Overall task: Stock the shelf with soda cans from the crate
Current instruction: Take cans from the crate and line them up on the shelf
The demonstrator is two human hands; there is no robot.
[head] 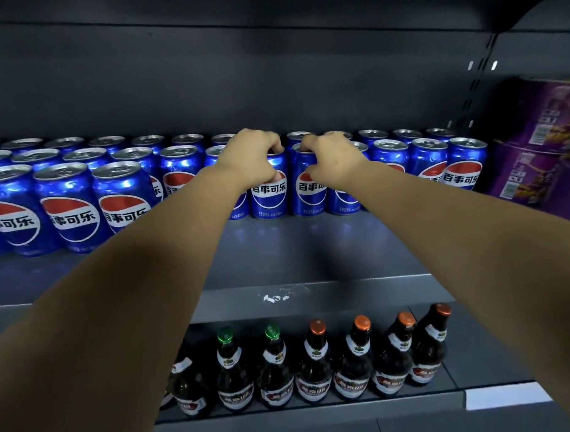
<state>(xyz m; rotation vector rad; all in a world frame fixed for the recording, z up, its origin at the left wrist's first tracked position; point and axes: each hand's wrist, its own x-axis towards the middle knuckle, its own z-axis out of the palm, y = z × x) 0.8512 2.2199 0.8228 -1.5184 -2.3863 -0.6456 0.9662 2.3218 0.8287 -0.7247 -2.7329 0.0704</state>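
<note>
Rows of blue soda cans [71, 205] with red, white and blue logos fill the back of a dark grey shelf [279, 258]. My left hand [248, 158] grips the top of one upright can [269, 190] near the middle of the front row, fingers curled over its rim. Right beside it, my right hand [331, 155] grips the top of a second upright can [308, 188]. Both cans stand on the shelf, side by side. The crate is out of view.
The shelf's front strip before the middle cans is bare. Purple packaged boxes [542, 145] are stacked at the right end. On the shelf below stands a row of dark glass bottles [316, 368] with green and orange caps. Another shelf board hangs overhead.
</note>
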